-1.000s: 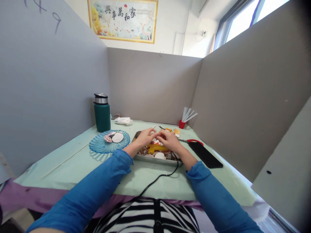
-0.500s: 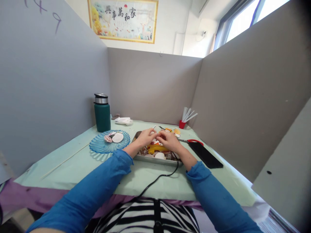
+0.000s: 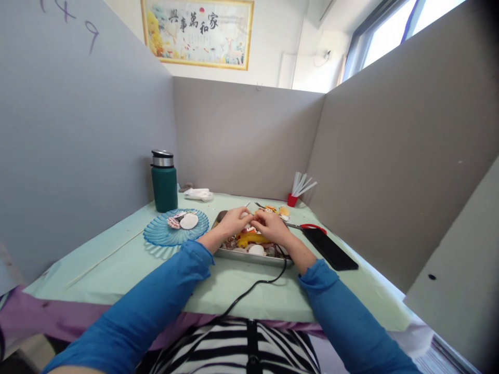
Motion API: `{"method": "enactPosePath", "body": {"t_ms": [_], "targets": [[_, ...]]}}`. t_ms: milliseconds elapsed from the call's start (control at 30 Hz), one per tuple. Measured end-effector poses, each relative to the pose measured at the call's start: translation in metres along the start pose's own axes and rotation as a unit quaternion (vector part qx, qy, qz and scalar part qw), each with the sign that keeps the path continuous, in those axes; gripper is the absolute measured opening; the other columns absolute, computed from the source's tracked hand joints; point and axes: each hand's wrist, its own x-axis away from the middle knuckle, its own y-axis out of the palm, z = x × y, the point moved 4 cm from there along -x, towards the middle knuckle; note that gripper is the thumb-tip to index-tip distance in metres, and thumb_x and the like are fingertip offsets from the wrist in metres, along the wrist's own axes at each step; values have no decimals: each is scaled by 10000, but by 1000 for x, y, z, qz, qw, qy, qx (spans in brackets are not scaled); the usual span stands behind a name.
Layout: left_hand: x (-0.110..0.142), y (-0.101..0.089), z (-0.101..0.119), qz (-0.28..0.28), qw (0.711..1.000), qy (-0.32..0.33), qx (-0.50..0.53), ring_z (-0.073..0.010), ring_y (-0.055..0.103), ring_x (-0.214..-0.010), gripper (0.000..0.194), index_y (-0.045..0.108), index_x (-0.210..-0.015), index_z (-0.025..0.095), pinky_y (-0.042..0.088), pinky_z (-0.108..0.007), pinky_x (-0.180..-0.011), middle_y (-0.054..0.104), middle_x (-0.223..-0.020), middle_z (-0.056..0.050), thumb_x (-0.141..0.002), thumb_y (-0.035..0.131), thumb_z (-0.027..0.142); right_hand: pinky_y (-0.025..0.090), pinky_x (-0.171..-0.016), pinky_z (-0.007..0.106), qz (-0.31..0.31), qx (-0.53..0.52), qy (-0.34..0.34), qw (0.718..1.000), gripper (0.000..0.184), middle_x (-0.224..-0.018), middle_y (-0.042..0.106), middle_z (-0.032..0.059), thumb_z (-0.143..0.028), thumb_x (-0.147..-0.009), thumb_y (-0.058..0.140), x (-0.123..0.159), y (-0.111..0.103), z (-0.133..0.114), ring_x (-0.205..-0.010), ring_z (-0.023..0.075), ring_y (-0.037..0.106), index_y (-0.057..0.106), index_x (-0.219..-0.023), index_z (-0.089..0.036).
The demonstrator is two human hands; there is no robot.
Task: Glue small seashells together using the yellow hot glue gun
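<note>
Both forearms, in blue sleeves (image 3: 163, 293), extend forward and converge over the metal tray (image 3: 253, 256). The left hand (image 3: 235, 220) and the right hand (image 3: 270, 224) are held palm-down, wrists slightly raised, fingers bent inward, with the fingertips meeting above the tray's middle. The fingers are drawn together in a pinching posture; from this position I cannot tell what, if anything, is clasped between them. The tray is shallow and rectangular, with a bare metal rim. It contains a yellow hot-glue gun (image 3: 251, 239), a rounded white shell (image 3: 257, 250) near the front edge, and mixed small brownish pieces. A smooth black cord (image 3: 268, 281) runs over the tray's front right corner toward the person. To the left of the tray, a translucent blue plate (image 3: 157, 232) with radiating ribs and a scalloped edge carries a smooth white disc-like shell (image 3: 189, 222) beside a striped, fan-shaped shell (image 3: 173, 223). Beyond the right hand, a small red cup (image 3: 292, 200) holds translucent glue sticks (image 3: 299, 184), fanned at an angle.
</note>
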Motion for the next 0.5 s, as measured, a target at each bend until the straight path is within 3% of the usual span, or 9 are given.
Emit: {"method": "enactPosePath", "body": {"t_ms": [500], "targets": [[0, 0, 2, 1, 1000, 1, -10, -123, 583, -541, 250, 604, -871, 173, 426, -189, -495, 622, -677, -2, -793, 499, 387, 284, -541, 229, 0, 2, 0, 1000, 146, -604, 550, -18, -258, -835, 549, 0, 0, -2, -551, 99, 461, 613, -739, -168]]}}
